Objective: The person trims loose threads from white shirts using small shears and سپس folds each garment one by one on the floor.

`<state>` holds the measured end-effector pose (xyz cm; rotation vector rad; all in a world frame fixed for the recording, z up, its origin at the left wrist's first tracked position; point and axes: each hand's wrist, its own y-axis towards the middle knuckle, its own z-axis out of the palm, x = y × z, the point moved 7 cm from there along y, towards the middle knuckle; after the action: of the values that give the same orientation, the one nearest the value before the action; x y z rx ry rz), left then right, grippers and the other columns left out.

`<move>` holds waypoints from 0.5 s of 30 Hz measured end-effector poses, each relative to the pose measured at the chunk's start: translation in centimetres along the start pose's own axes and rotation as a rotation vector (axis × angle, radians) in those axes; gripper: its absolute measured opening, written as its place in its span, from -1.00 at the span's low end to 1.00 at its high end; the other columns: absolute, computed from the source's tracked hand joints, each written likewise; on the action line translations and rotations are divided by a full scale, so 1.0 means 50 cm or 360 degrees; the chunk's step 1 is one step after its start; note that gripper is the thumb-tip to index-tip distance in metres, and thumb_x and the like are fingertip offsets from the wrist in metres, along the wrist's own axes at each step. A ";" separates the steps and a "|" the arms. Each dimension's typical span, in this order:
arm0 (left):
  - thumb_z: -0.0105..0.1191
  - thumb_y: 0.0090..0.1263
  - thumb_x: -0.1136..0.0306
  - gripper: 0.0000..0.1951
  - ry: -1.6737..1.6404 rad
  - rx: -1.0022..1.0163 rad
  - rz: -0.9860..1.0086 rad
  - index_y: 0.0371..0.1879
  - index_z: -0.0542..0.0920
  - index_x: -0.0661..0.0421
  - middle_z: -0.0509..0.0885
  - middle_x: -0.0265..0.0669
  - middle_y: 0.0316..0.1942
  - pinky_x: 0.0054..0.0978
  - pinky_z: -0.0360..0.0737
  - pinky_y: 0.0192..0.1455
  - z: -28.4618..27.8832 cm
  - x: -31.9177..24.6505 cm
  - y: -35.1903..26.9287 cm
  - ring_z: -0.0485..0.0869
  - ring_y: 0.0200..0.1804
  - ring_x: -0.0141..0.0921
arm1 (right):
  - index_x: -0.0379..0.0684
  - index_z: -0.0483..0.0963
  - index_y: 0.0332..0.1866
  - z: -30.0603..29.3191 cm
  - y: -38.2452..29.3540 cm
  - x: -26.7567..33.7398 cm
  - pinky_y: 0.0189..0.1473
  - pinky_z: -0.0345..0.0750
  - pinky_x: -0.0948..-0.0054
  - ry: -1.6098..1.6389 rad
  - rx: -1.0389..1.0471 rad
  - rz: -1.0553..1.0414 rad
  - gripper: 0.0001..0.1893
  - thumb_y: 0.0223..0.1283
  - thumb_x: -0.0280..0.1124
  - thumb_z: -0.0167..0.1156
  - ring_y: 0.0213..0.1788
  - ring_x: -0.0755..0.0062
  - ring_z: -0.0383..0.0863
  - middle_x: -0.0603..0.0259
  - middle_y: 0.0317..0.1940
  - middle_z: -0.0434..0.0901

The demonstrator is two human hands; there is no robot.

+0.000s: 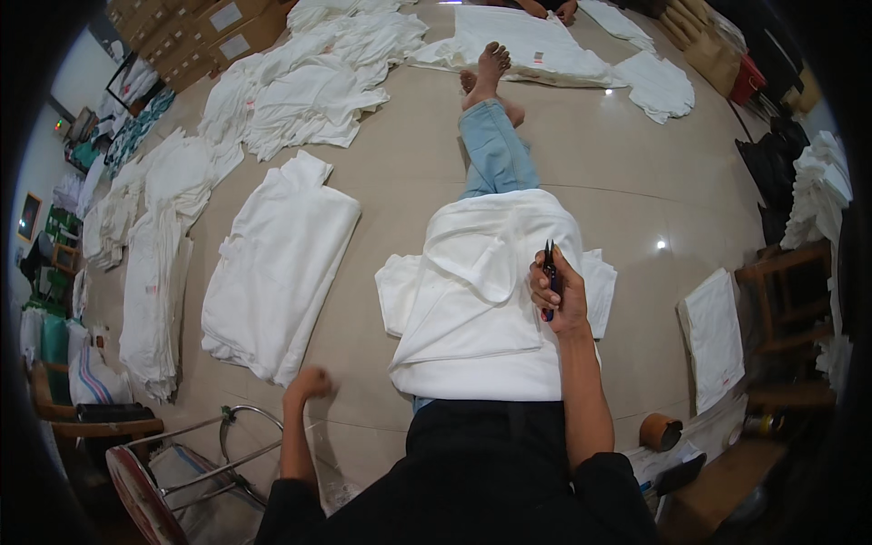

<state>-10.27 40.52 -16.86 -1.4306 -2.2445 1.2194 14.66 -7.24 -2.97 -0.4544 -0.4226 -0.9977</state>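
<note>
A white garment (477,327) with a drawstring or strap-like band (501,262) lies over my lap and thighs, its sides spreading past my legs. My right hand (560,293) is above its right part, closed around dark thread snips (550,276) whose blades point away from me. Off to the left, over the floor, my left hand (312,383) looks curled and is blurred; whether anything is in it cannot be made out. Just beyond that hand a folded white hooded garment (279,266) lies flat on the tiles.
Piles of white garments (306,88) spread at the far left, beside stacked cartons (231,30). At the far edge, another person's hands (565,10) are near a white garment stack (524,48). An overturned stool (146,490) lies near left; a folded white cloth (712,340) lies right.
</note>
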 end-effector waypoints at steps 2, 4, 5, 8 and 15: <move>0.27 0.30 0.35 -0.77 0.0076 -0.0064 0.0039 -0.21 0.60 0.23 0.74 -0.06 -0.18 -0.24 0.61 0.01 0.017 0.035 -0.028 0.73 -0.07 -0.15 | -0.18 0.51 -0.09 0.005 0.005 -0.002 -0.74 0.17 0.74 0.0111 0.0032 -0.0017 -0.66 0.59 -0.10 0.00 -0.75 0.80 0.20 0.38 -0.55 0.44; 0.30 0.27 0.44 -0.70 -0.0334 -0.0370 0.0097 -0.07 0.58 0.22 0.72 -0.07 -0.06 -0.27 0.59 0.14 -0.025 -0.029 -0.064 0.69 0.08 -0.15 | -0.19 0.51 -0.07 0.004 0.005 -0.001 -0.74 0.17 0.73 0.0174 0.0053 -0.0049 -0.66 0.60 -0.11 -0.02 -0.75 0.79 0.18 0.37 -0.54 0.42; 0.27 0.29 0.47 -0.70 -0.0463 -0.0547 0.0404 -0.01 0.59 0.22 0.71 -0.06 -0.03 -0.29 0.56 0.20 -0.069 -0.118 -0.080 0.67 0.10 -0.12 | -0.20 0.51 -0.06 0.001 0.005 0.003 -0.74 0.17 0.73 0.0186 0.0059 -0.0077 -0.66 0.60 -0.12 -0.02 -0.75 0.78 0.18 0.37 -0.54 0.42; 0.24 0.31 0.52 -0.60 -0.0703 -0.0945 0.1110 0.15 0.59 0.17 0.65 -0.09 0.14 -0.26 0.44 0.38 -0.171 -0.401 -0.113 0.59 0.25 -0.09 | -0.22 0.50 -0.01 -0.002 0.003 0.016 -0.74 0.17 0.71 0.0255 0.0087 -0.0153 -0.65 0.61 -0.12 -0.04 -0.76 0.76 0.16 0.36 -0.53 0.40; 0.35 0.19 0.51 -0.64 -0.0049 -0.1046 0.2008 -0.01 0.63 0.08 0.64 -0.21 0.19 -0.23 0.34 0.45 -0.181 -0.741 0.022 0.51 0.34 -0.20 | -0.23 0.50 0.03 -0.020 -0.011 0.036 -0.74 0.17 0.69 0.0341 0.0086 -0.0264 -0.65 0.61 -0.14 -0.04 -0.75 0.74 0.16 0.34 -0.52 0.40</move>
<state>14.28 14.76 -3.07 -3.3338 -1.6854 0.6084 15.17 -9.28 -2.74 -0.2631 -0.2969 -1.1794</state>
